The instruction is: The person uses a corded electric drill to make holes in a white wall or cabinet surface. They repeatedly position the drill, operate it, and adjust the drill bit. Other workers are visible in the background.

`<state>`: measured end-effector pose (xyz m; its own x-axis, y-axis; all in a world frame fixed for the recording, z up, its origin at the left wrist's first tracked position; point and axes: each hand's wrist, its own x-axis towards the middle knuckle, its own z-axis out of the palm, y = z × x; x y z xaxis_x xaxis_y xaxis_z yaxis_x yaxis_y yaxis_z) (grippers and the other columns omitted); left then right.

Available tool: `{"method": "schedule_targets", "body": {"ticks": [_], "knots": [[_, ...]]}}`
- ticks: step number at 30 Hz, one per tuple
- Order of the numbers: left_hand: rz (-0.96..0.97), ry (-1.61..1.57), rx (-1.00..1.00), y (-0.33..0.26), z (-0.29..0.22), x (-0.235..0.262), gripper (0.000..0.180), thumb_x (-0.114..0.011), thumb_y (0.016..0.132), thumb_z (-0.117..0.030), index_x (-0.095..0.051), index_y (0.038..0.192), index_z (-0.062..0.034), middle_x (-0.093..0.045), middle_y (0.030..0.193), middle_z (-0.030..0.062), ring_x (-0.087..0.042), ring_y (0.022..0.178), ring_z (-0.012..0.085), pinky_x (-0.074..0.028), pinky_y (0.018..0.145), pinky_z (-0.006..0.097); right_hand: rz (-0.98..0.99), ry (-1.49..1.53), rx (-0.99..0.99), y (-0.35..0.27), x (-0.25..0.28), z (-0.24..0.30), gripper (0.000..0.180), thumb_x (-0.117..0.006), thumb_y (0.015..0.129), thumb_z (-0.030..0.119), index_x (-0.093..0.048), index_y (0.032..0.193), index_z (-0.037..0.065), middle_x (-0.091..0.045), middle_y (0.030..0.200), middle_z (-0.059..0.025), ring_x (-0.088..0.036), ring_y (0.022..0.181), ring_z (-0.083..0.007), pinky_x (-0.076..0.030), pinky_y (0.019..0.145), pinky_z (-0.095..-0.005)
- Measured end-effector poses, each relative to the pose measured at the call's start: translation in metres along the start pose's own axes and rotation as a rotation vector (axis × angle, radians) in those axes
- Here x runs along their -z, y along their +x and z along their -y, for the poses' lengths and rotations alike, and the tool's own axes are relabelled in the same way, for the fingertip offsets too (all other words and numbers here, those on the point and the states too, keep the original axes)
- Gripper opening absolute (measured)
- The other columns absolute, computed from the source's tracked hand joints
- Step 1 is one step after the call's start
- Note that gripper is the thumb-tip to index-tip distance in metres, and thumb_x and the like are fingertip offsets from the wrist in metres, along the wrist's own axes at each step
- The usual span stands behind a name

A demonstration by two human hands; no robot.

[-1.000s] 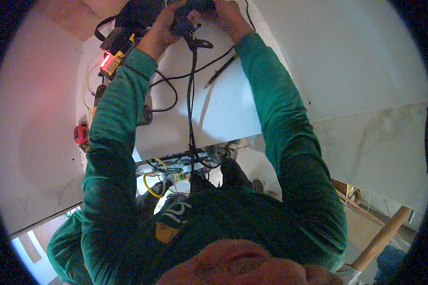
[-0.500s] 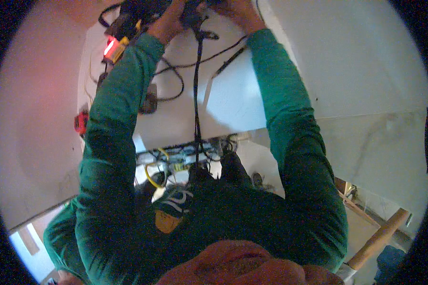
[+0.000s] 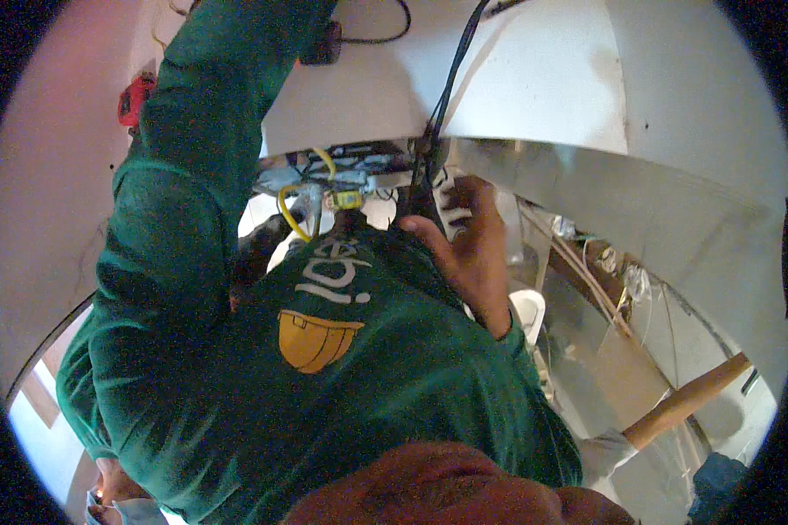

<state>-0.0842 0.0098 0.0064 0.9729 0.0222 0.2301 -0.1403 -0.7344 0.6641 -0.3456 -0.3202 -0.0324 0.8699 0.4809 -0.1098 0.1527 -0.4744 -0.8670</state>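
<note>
One hand visible: right hand (image 3: 474,249), low in front of the chest, just past the near edge of the surface.
Right grip: part open, thumb and fingers apart, fingers bent. Dark stuff sits in and behind the gap; can't tell if the hand has hold of any of it.
Left arm: green sleeve (image 3: 197,114) runs up and out at the top edge. Left grip out of frame, so can't tell how open or on what.
Black cord (image 3: 451,79): runs down over the white surface (image 3: 543,87), drops off its near edge, ends up beside the right thumb and fingers. Contact unclear.
Dark block (image 3: 321,44): on the surface, right by the left sleeve, thin black lead (image 3: 372,40) looping off it.
Red tool (image 3: 134,101): small, left of the left sleeve.
Below the edge: jumble of wires and parts, blurred. Yellow hose (image 3: 286,210) curves down there, small yellow-green box (image 3: 346,200) beside it.
Wooden pole (image 3: 687,401): slanting, lower right, well apart from the hand.
Blue cloth-like thing (image 3: 718,486): bottom right, near the pole.
</note>
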Motion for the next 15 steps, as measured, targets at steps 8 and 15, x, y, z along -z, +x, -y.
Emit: {"method": "schedule_targets", "body": {"ticks": [8,15], "knots": [[-0.136,-1.028,0.126,0.041,0.033,-0.03,0.033,-0.065,0.098,-0.017,-0.052,0.126,-0.0033,-0.059,0.095,0.0097,-0.06,0.076,0.0226,-0.056,0.072,0.036,0.203,0.261,0.127,-0.021,-0.029,-0.006,0.02,-0.059,0.106,0.019,-0.061,0.107,0.0,-0.065,0.081,-0.0063,-0.06,0.073,-0.0133,-0.049,0.068,-0.0293],[-0.111,-1.562,0.405,0.087,0.063,-0.047,0.022,-0.062,0.099,-0.023,-0.054,0.108,-0.005,-0.059,0.083,0.0074,-0.062,0.071,0.0222,-0.056,0.063,0.038,-0.062,0.236,-0.028,-0.007,0.032,0.079,0.026,-0.074,0.096,0.022,-0.062,0.105,0.001,-0.063,0.077,-0.0035,-0.06,0.07,-0.0127,-0.049,0.064,-0.0283]]}}
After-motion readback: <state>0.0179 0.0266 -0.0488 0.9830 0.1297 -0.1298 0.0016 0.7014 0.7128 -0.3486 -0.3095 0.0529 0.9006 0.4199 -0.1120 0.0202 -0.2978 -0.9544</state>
